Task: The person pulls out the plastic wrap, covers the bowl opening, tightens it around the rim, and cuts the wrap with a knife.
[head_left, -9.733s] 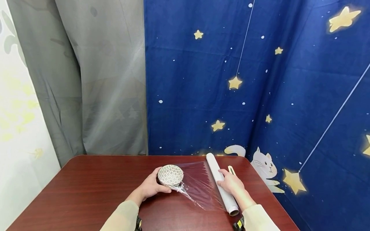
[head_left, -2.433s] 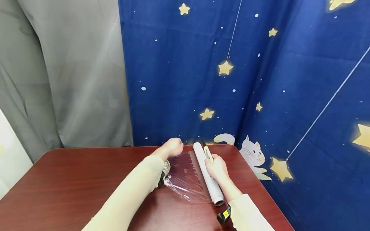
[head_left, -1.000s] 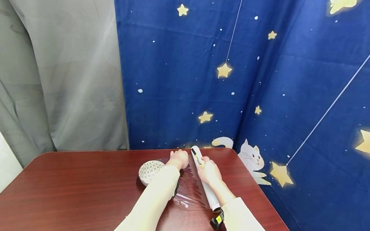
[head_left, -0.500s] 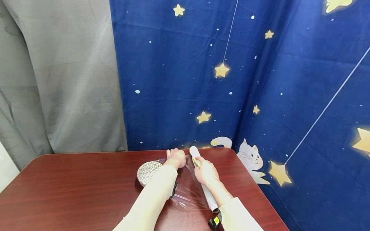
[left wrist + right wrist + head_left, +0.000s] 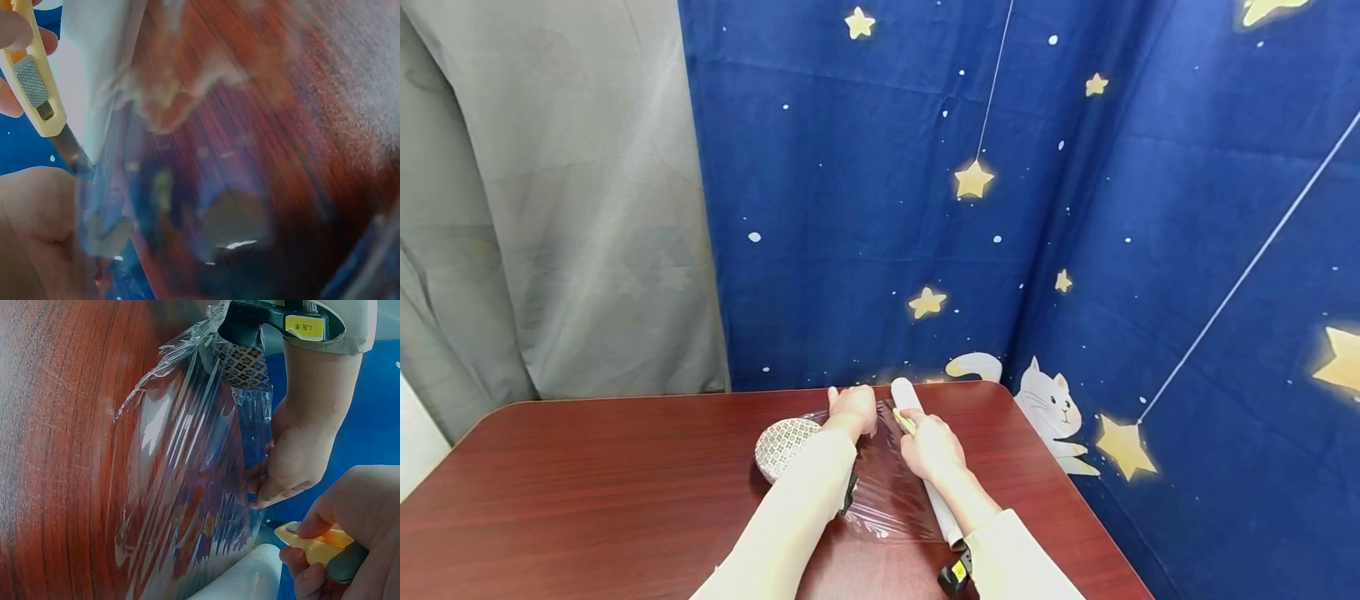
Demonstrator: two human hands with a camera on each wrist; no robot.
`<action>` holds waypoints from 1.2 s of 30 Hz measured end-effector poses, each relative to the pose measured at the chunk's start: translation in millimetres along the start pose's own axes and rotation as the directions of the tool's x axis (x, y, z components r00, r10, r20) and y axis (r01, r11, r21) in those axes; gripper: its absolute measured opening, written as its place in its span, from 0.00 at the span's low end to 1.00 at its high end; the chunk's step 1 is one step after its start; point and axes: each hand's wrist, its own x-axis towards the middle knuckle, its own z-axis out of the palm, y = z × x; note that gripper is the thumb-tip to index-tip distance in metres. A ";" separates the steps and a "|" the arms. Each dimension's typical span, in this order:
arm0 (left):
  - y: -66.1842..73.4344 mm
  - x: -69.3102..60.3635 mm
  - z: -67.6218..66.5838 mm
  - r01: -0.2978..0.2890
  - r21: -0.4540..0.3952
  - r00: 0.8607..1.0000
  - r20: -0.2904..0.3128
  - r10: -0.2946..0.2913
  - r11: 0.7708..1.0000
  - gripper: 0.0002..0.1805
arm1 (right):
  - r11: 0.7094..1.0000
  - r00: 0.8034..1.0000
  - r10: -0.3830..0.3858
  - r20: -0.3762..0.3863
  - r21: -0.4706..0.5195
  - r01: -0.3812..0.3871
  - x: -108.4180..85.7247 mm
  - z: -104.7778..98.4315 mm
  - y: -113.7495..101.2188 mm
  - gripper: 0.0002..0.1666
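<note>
The film [image 5: 169, 506] stretches clear and creased over the table [image 5: 587, 483], between the bowl [image 5: 781, 446] and the white roll [image 5: 904, 392], with a bunched edge trailing from the bowl's side. At the film's far edge the left hand [image 5: 853, 408] has its fingers curled in and seems to pinch the sheet, raising it a little there; its arm crosses in front of the bowl and hides part of it. The right hand [image 5: 935, 450] grasps the knife [image 5: 903, 422] just above the roll, and in the left wrist view the bared blade [image 5: 70, 150] reaches to the film, its tip at or very near the edge. The step in hand looks like slitting the sheet along the roll. For a clean cut the film is best drawn taut by the left hand, away from the roll, since slack plastic would likely bunch and drag rather than part. The blade would do well at a shallow slant, with one steady stroke alongside the roll, pressing lightly so that neither the wound layers nor the tabletop get scored. The left fingers need to stay out of the blade's line. Beyond the table hang a grey curtain [image 5: 595, 250] and a blue one with stars.
</note>
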 end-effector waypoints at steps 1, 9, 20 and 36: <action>-0.3 0.1 0.0 0.002 -0.004 1.000 -0.002 -0.002 1.000 0.15 | 1.000 1.000 0.001 0.001 0.000 -0.001 0.3 0.6 -0.6 0.31; -2.5 2.7 -2.0 0.020 -0.035 1.000 0.002 -0.020 0.999 0.09 | 1.000 1.000 -0.009 -0.007 -0.014 0.009 3.5 5.7 -5.5 0.31; -5.5 -4.8 -3.9 -0.028 -0.004 0.997 -0.073 0.028 1.000 0.05 | 0.998 0.998 -0.057 -0.030 -0.012 0.056 1.9 13.8 -16.6 0.30; -1.6 -5.7 -5.4 -0.091 -0.044 0.994 -0.061 0.088 0.995 0.11 | 0.995 0.995 -0.043 -0.087 -0.090 0.035 39.3 80.9 18.1 0.33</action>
